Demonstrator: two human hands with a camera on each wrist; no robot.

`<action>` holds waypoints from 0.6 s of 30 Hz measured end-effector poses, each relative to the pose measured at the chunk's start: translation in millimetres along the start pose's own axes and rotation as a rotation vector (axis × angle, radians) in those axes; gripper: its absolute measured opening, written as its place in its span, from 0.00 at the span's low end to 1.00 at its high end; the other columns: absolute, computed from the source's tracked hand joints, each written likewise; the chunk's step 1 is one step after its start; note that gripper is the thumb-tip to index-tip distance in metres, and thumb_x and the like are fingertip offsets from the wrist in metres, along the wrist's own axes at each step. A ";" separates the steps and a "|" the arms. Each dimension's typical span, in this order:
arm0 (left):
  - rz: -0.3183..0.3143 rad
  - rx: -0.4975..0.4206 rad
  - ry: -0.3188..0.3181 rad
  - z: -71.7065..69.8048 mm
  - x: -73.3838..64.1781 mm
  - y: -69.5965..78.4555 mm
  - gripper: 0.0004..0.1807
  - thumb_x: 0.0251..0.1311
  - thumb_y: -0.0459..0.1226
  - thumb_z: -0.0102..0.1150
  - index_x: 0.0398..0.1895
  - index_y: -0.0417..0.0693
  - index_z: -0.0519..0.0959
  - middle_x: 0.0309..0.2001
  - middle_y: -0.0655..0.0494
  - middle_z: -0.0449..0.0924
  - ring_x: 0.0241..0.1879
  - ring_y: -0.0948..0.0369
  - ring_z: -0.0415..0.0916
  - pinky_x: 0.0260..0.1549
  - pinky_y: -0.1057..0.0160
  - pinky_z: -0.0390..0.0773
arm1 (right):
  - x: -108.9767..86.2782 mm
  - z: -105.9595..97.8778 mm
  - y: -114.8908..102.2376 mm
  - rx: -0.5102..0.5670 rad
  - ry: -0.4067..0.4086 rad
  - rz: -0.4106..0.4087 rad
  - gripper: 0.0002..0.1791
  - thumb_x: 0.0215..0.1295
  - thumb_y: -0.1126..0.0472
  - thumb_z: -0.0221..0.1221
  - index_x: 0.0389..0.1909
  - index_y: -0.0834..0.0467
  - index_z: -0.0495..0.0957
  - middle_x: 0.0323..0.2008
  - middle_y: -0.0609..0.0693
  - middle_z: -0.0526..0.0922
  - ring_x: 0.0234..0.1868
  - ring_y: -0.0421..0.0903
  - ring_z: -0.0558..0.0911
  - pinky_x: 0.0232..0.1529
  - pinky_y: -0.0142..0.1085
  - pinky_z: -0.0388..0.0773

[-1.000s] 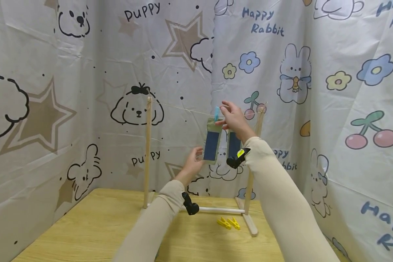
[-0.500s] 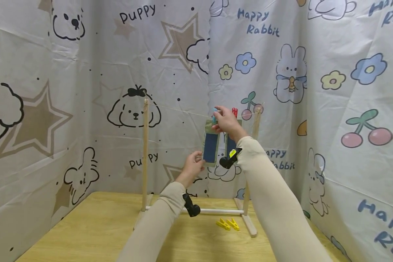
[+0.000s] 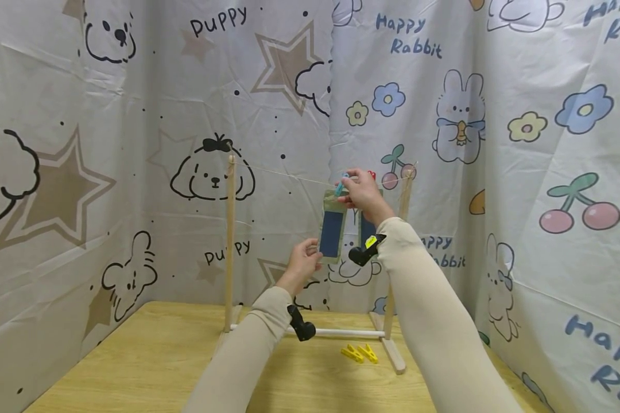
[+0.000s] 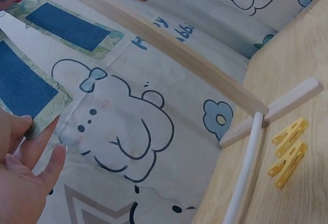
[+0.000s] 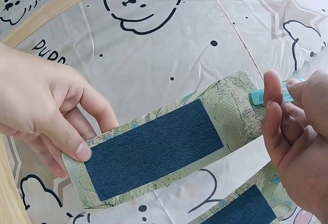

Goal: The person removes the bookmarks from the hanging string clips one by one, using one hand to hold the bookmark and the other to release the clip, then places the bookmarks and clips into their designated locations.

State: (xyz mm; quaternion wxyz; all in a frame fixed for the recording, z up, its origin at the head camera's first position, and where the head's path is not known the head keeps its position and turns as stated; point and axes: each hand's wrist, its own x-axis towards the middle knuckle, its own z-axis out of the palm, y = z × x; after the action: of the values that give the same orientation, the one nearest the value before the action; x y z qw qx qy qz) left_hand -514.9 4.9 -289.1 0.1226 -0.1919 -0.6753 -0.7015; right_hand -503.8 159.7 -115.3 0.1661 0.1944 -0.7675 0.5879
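One cloth (image 5: 154, 152) was up at the string (image 3: 289, 174). The left hand (image 3: 302, 265) pinched its low end, maybe to keep it still. The right hand (image 3: 364, 192) pinched the blue clip (image 5: 257, 98) at its top edge, maybe to pin it.

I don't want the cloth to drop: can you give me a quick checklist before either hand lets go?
1. Right hand has the blue clothespin: ok, pinched at the front cloth's upper end.
2. Left hand steadies that cloth: ok, it pinches the lower end.
3. Clothespin grips both cloth and string: cannot tell, the fingers hide the spot.
4. Neighbouring cloth is apart from the front one: ok, a gap shows between them.
5. Wooden posts stand up: ok.
6. Spare clothespins at hand: ok, two yellow clothespins lie on the table.
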 end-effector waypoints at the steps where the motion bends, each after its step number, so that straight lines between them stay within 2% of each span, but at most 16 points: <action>1: 0.001 0.001 -0.001 -0.5 0.1 0.0 0.25 0.75 0.24 0.51 0.73 0.35 0.68 0.67 0.34 0.71 0.65 0.44 0.72 0.53 0.50 0.80 | -0.3 0.0 0.1 -0.002 0.003 -0.004 0.25 0.84 0.62 0.47 0.75 0.65 0.60 0.62 0.65 0.79 0.22 0.37 0.81 0.25 0.26 0.77; 14: 0.008 0.036 -0.020 -5.1 -1.3 3.5 0.25 0.76 0.25 0.51 0.74 0.37 0.68 0.70 0.36 0.69 0.67 0.44 0.71 0.56 0.49 0.78 | -2.0 1.0 2.5 -0.022 0.019 -0.045 0.20 0.83 0.64 0.47 0.70 0.66 0.64 0.61 0.66 0.80 0.21 0.37 0.80 0.24 0.26 0.74; 18: 0.030 0.067 -0.031 -6.0 -0.8 3.4 0.25 0.76 0.25 0.50 0.74 0.36 0.68 0.69 0.34 0.69 0.68 0.44 0.70 0.58 0.47 0.77 | -3.0 0.7 4.6 -0.023 0.023 -0.063 0.20 0.83 0.64 0.48 0.69 0.67 0.64 0.59 0.66 0.81 0.19 0.36 0.78 0.23 0.26 0.73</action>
State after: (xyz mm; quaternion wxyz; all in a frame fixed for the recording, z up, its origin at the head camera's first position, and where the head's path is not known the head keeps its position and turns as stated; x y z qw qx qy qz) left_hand -513.3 -1.3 -286.5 0.1290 -0.2090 -0.6972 -0.6734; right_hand -503.5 160.4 -120.8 0.1954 0.2098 -0.7658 0.5757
